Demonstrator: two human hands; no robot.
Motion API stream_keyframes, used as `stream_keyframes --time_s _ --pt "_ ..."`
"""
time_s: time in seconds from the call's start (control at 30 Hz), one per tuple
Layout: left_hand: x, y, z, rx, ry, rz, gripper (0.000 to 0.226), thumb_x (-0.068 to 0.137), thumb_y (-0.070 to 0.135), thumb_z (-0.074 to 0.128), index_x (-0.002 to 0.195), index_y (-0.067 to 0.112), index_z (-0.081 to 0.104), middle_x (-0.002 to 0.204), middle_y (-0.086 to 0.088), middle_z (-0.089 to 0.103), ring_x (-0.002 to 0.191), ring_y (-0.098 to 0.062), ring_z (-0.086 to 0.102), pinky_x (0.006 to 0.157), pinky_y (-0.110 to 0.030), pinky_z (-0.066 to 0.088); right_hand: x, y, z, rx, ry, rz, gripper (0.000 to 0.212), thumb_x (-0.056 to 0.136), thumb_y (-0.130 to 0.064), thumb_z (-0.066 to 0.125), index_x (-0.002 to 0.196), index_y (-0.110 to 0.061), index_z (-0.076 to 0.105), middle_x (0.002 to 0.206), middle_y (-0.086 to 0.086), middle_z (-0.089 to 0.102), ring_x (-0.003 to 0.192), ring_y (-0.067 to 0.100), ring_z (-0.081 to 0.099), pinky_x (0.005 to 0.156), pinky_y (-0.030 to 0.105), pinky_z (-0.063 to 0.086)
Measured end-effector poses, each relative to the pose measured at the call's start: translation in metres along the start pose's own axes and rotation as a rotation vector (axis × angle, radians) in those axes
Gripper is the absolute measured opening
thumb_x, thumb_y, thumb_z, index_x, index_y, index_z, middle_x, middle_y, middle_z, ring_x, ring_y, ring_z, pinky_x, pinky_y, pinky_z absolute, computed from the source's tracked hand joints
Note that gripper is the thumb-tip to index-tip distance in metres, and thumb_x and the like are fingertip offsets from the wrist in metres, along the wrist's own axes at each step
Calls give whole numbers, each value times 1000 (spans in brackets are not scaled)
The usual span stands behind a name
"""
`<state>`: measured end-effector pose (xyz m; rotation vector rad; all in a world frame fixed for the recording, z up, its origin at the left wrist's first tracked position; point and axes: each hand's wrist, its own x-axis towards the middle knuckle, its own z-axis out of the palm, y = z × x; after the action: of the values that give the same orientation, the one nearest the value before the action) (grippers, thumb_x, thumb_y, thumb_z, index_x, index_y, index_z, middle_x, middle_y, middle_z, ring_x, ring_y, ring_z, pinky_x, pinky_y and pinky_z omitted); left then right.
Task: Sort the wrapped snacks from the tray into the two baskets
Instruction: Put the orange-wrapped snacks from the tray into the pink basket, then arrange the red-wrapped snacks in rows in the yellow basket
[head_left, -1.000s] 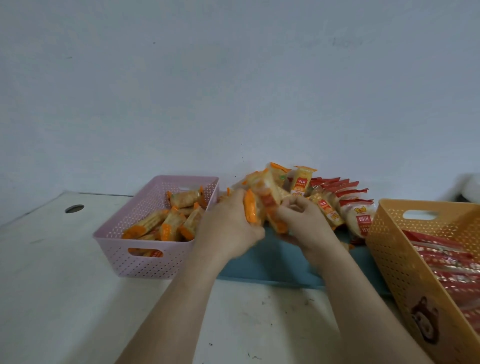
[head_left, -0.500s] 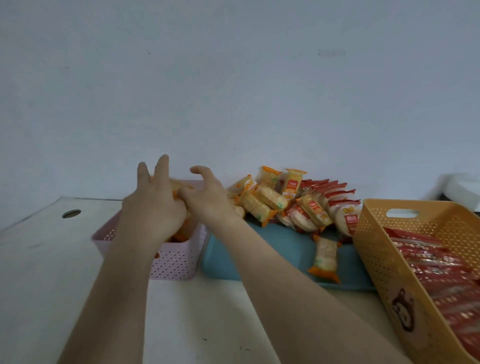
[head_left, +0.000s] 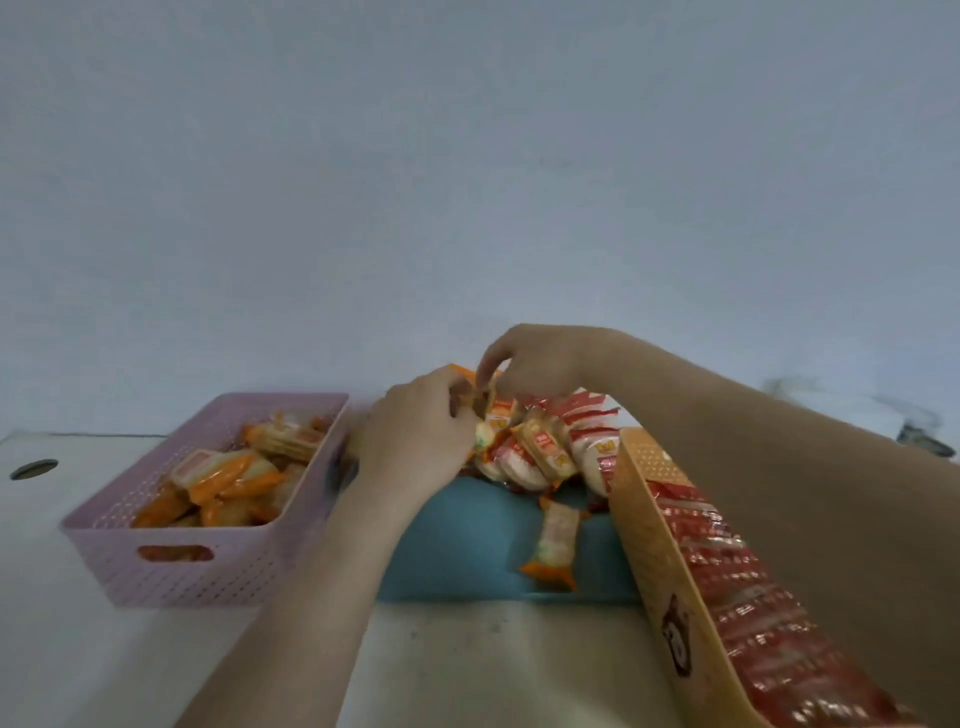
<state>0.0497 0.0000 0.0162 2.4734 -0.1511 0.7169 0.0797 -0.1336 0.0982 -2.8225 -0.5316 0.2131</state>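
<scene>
A blue tray (head_left: 467, 551) lies in the middle of the table with a pile of wrapped snacks (head_left: 545, 447) at its far end, orange-wrapped and red-wrapped mixed. One orange-wrapped snack (head_left: 553, 543) lies alone on the tray's near right. My left hand (head_left: 415, 441) and my right hand (head_left: 540, 364) meet at the pile's left top, fingers curled around orange-wrapped snacks there. The pink basket (head_left: 156, 566) on the left holds several orange-wrapped snacks. The yellow basket (head_left: 654, 530) on the right holds red-wrapped snacks (head_left: 753, 597).
The white table (head_left: 493, 670) has a round cable hole (head_left: 34, 468) at far left. A plain wall rises right behind the tray. My right forearm crosses above the yellow basket. A blurred white object (head_left: 852, 405) sits at the far right.
Both hands have moved right, from over the pink basket back to the pile on the tray. The pink basket holds more orange-wrapped snacks than before.
</scene>
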Motion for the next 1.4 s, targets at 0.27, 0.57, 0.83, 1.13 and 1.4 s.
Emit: stream_keyframes --time_s 0.27,0.57,0.83,1.13,1.4 --pt "33 30 113 124 -326 265 26 91 17 49 105 24 70 109 2 69 106 -20 59 83 -39 52 0 141 -9 18 -127 359 38 93 -13 53 129 -23 57 119 -2 59 110 16 59 93 42 53" --pt "63 42 163 418 -460 341 56 91 27 57 141 31 35 150 0 35 139 -26 29 108 -54 27 45 191 19 100 -345 423 72 88 -11 66 148 -26 30 144 12 46 113 27 57 91 45 55" --pt "67 23 141 246 -226 199 55 87 8 56 133 32 38 97 2 67 86 -23 63 73 -38 51 72 196 39 -83 -187 188 40 91 -25 60 130 -16 58 116 2 65 94 18 63 83 32 52" --pt "60 34 140 182 -236 152 31 91 32 46 108 22 70 115 5 61 112 -18 55 81 -35 52 -4 194 -8 536 165 76 29 88 -15 67 116 -13 62 102 4 71 84 16 72 66 25 60" --pt "40 62 153 400 -820 266 12 91 32 57 102 28 54 126 -9 53 112 -29 57 93 -42 50 -86 213 -19 498 146 -4 16 85 -26 72 101 -22 74 93 -5 76 85 8 71 72 24 58"
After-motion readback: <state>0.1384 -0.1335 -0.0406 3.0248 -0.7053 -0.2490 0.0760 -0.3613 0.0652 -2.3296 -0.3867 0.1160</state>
